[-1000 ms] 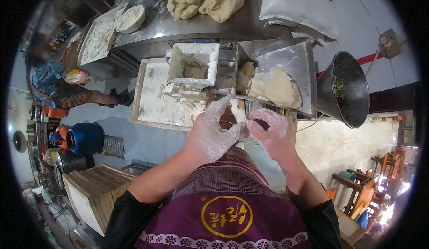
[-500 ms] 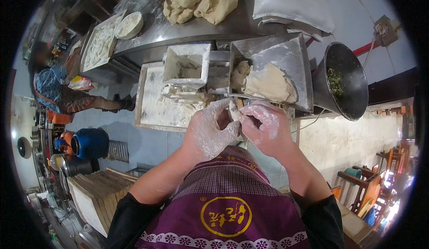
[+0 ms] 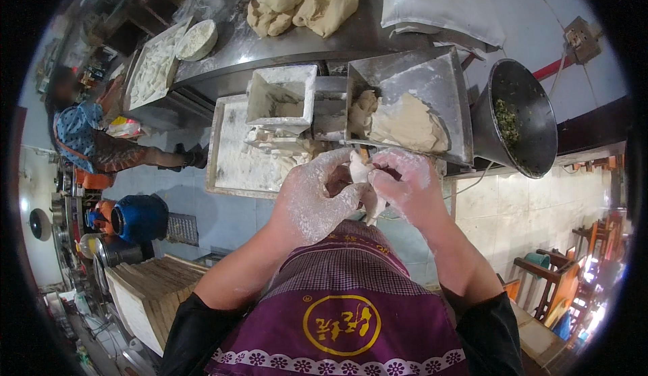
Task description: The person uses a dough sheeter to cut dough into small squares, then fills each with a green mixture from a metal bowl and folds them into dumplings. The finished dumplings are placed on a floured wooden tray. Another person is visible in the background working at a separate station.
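Note:
Both my flour-dusted hands meet in front of the machine, over my purple apron. My left hand is curled, thumb and fingers gripping one side of a long pale piece of dough. On its other side my right hand pinches the same piece with thumb and fingertips. The lower end of the piece hangs below my thumbs; whether it holds a filling is hidden. Just beyond the hands are a metal hopper with a dough slab and a floury square box.
A floury tray lies left of my hands. At right stands a metal cone with chopped green filling. Dough lumps rest on the steel table. Stacked boards stand lower left; a person is at far left.
My right hand has turned and shifted slightly, its fingers opening a little from the left. More of the dough piece shows between and below my thumbs. The person at left reaches toward a tray.

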